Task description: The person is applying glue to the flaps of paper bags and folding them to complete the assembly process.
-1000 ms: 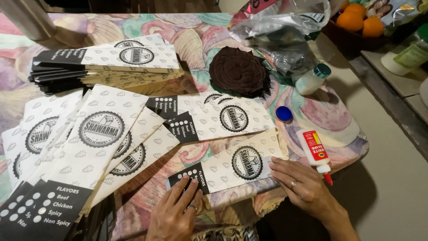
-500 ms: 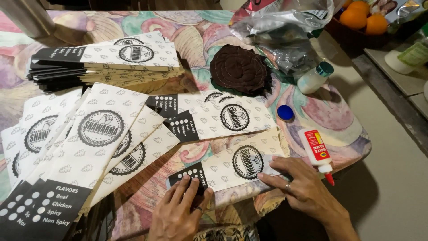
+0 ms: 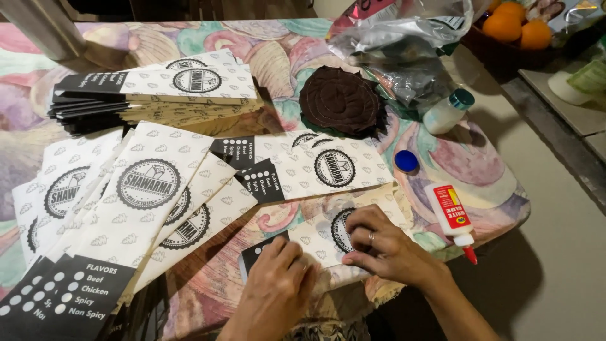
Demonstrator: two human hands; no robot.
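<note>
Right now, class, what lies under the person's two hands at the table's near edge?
A printed paper sleeve, pressed flat by the left hand and right hand on the floral tablecloth. Its middle is covered by the hands.

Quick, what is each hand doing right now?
Left hand: open, pressing flat on the paper sleeve.
Right hand: fingers bent, pressing the same sleeve, gripping nothing.

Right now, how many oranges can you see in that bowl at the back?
3 in view. One orange sits left, a second orange to its right, and a third orange behind the first, all in the dark bowl. More may be hidden.
</note>
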